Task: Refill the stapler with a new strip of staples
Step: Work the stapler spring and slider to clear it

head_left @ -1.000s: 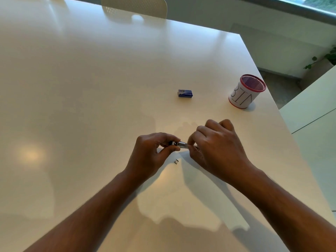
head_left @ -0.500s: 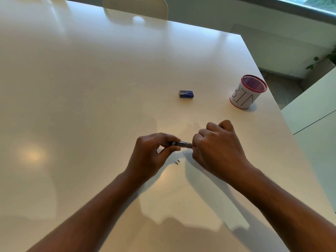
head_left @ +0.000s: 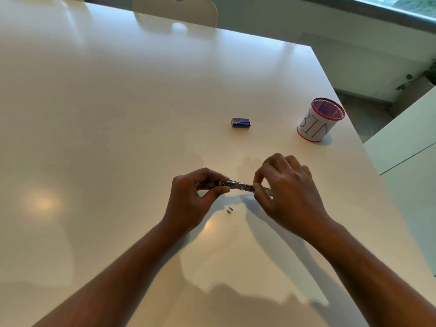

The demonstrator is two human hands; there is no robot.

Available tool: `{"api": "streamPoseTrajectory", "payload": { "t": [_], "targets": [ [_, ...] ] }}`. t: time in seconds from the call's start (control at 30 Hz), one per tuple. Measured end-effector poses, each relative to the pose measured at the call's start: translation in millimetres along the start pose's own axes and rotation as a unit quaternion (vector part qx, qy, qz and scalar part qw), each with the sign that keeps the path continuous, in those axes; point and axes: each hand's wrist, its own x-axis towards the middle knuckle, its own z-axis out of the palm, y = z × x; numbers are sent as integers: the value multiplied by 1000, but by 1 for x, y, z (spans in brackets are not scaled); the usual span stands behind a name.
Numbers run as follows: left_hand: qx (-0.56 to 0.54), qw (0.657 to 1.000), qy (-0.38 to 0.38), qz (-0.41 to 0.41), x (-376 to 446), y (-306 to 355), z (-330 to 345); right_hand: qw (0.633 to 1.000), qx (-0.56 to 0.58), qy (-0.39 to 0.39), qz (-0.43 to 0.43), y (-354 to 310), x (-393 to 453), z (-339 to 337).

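Observation:
A small metal stapler (head_left: 238, 185) lies level between my two hands, just above the white table (head_left: 118, 114). My left hand (head_left: 195, 199) pinches its left end between thumb and fingers. At the stapler's right end my right hand (head_left: 285, 194) grips with its fingertips, and a short silver piece shows under that thumb; I cannot tell if it is a staple strip. A tiny loose bit of staples (head_left: 229, 210) rests on the table below the stapler. The blue staple box (head_left: 240, 122) sits farther back, apart from both hands.
A white mesh cup with a red rim (head_left: 318, 120), marked with black letters, stands at the right near the table edge. A pale chair back (head_left: 174, 8) is at the far side. The table's right edge runs close to my right arm.
My right hand has slid to the right along the stapler, so more of its metal body shows. The left hand has kept its hold in place.

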Motion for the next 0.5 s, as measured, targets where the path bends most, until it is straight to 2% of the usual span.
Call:
{"api": "streamPoseTrajectory", "payload": {
  "t": [0.1, 0.23, 0.4, 0.5],
  "targets": [
    [-58, 998, -7, -27, 0, 0, 1, 991, 127, -41, 16, 11, -4, 12],
    [-54, 997, -38, 30, 1, -1, 4, 965, 242, -97, 22, 22, -8, 28],
    [-4, 995, -53, 88, 5, -1, 6, 960, 276, -39, 12, 24, -10, 42],
    [27, 993, -60, 99, 9, 0, 5, 972, 233, -31, -12, 25, -10, 44]
  ]
}}
